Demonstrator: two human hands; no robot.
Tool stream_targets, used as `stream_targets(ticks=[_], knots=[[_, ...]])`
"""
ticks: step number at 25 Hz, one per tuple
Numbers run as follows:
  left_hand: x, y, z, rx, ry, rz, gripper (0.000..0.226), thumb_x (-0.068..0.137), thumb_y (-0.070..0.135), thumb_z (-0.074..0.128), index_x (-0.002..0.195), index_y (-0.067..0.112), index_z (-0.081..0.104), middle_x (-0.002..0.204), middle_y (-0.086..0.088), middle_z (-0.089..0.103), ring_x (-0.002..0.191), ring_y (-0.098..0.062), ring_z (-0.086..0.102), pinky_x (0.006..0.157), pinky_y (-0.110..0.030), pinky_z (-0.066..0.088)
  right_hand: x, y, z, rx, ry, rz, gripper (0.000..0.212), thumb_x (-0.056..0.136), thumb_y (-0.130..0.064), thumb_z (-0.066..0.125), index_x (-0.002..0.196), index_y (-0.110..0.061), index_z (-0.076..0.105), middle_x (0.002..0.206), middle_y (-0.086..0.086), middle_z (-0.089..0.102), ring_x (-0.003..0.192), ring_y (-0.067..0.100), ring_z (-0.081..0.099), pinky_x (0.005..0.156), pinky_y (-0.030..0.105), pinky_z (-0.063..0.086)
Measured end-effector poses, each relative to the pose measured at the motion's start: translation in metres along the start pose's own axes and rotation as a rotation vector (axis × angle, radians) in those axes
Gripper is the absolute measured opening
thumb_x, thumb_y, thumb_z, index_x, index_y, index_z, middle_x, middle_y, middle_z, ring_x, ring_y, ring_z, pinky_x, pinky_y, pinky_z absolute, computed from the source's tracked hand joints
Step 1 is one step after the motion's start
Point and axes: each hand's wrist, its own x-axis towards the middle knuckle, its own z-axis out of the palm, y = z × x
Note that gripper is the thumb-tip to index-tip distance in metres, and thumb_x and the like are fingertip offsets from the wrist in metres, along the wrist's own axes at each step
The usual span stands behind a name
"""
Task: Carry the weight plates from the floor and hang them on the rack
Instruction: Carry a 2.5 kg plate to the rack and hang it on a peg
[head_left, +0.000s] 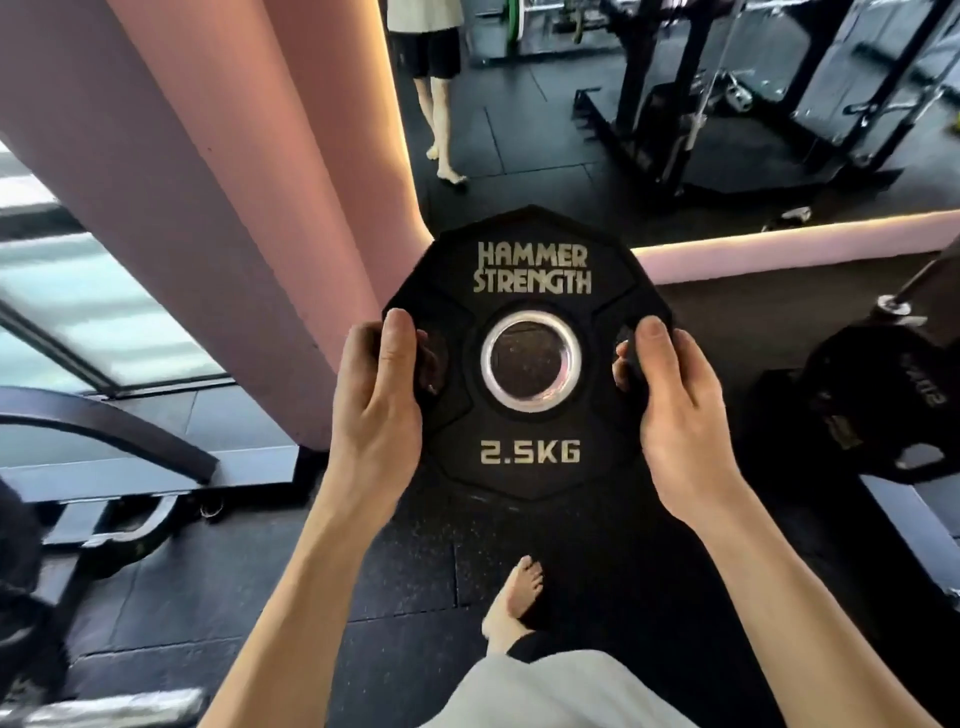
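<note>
A black 2.5 kg weight plate (530, 275) marked HAMMER STRENGTH, with a silver ring round its centre hole, is held flat-faced toward me above the floor. My left hand (374, 395) grips its left edge, thumb on the face and fingers through the left grip slot. My right hand (675, 410) grips the right edge the same way. At the right, a larger black plate (878, 410) hangs on a peg of the rack (896, 306), whose bar end shows above it.
A pink pillar (208, 208) stands close on the left, with a mirror (519, 130) beyond it showing a standing person and gym machines. A machine frame (104, 441) fills the lower left. My bare foot (514, 603) is on the black rubber floor.
</note>
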Motion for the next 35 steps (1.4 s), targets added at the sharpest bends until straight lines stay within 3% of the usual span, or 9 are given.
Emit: stream_targets(ticks=[2,6,11,14,17,22,26,30,35], knots=[[0.047,-0.003,0.017,-0.004,-0.023,0.014,0.033,0.097,0.048,0.045,0.077,0.023,0.052,0.077,0.003,0.054,0.074,-0.01,0.052,0.074,-0.034,0.041,0.044,0.002,0.009,0.008,0.018,0.008,0.033,0.095,-0.052,0.049,0.086,-0.022,0.06,0.083,-0.001,0.058,0.082,0.015,0.055,0.085,0.045,0.049],[0.141,-0.003,0.055,0.041,-0.094,0.009,0.033,0.097,0.051,0.044,0.071,0.035,0.054,0.075,0.009,0.056,0.072,-0.01,0.05,0.071,-0.033,0.04,0.128,-0.002,0.018,-0.013,0.12,0.024,0.042,0.089,-0.06,0.049,0.092,-0.021,0.063,0.098,0.009,0.066,0.097,0.024,0.064,0.096,0.051,0.05],[0.225,-0.003,0.118,0.004,-0.262,0.035,0.031,0.095,0.051,0.044,0.072,0.036,0.059,0.07,0.01,0.056,0.069,-0.014,0.05,0.068,-0.04,0.04,0.2,-0.011,0.005,-0.064,0.292,0.018,0.049,0.087,-0.063,0.048,0.094,-0.016,0.061,0.104,0.018,0.063,0.102,0.034,0.061,0.094,0.055,0.05],[0.279,-0.009,0.166,0.018,-0.4,0.074,0.034,0.095,0.053,0.044,0.085,0.025,0.059,0.075,0.006,0.057,0.073,-0.012,0.054,0.071,-0.036,0.045,0.241,-0.01,-0.01,-0.062,0.442,0.009,0.043,0.087,-0.063,0.048,0.085,-0.022,0.061,0.094,0.013,0.063,0.092,0.029,0.062,0.09,0.052,0.052],[0.325,-0.012,0.216,-0.011,-0.529,0.097,0.035,0.093,0.056,0.045,0.082,0.026,0.059,0.076,0.005,0.058,0.073,-0.012,0.056,0.071,-0.035,0.048,0.277,-0.009,-0.022,-0.069,0.608,-0.022,0.035,0.087,-0.062,0.048,0.076,-0.032,0.061,0.084,0.002,0.061,0.083,0.019,0.06,0.082,0.042,0.052],[0.399,-0.008,0.306,-0.071,-0.854,0.13,0.032,0.1,0.045,0.044,0.085,0.021,0.058,0.078,0.004,0.057,0.074,-0.012,0.054,0.07,-0.035,0.047,0.329,-0.02,-0.042,-0.077,0.894,-0.045,0.042,0.079,-0.075,0.052,0.081,-0.034,0.063,0.088,0.0,0.062,0.086,0.019,0.06,0.088,0.05,0.05],[0.422,0.002,0.381,-0.101,-1.076,0.139,0.033,0.098,0.048,0.045,0.084,0.021,0.057,0.076,0.006,0.055,0.074,-0.011,0.051,0.07,-0.035,0.044,0.348,-0.034,-0.066,-0.153,1.103,-0.055,0.037,0.091,-0.06,0.045,0.085,-0.027,0.06,0.087,0.005,0.063,0.086,0.023,0.062,0.087,0.052,0.051],[0.412,0.02,0.467,-0.192,-1.213,0.127,0.029,0.102,0.041,0.045,0.082,0.023,0.056,0.071,0.012,0.055,0.071,-0.006,0.052,0.068,-0.03,0.043,0.364,-0.055,-0.114,-0.192,1.286,-0.116,0.032,0.1,-0.047,0.042,0.086,-0.022,0.058,0.08,-0.001,0.06,0.078,0.013,0.058,0.079,0.039,0.048],[0.384,0.052,0.574,-0.329,-1.264,0.166,0.03,0.098,0.045,0.047,0.083,0.022,0.059,0.074,0.011,0.059,0.075,-0.009,0.055,0.074,-0.033,0.044,0.38,-0.09,-0.201,-0.273,1.39,-0.178,0.039,0.097,-0.056,0.043,0.093,-0.021,0.061,0.088,0.002,0.067,0.086,0.017,0.065,0.086,0.048,0.052]])
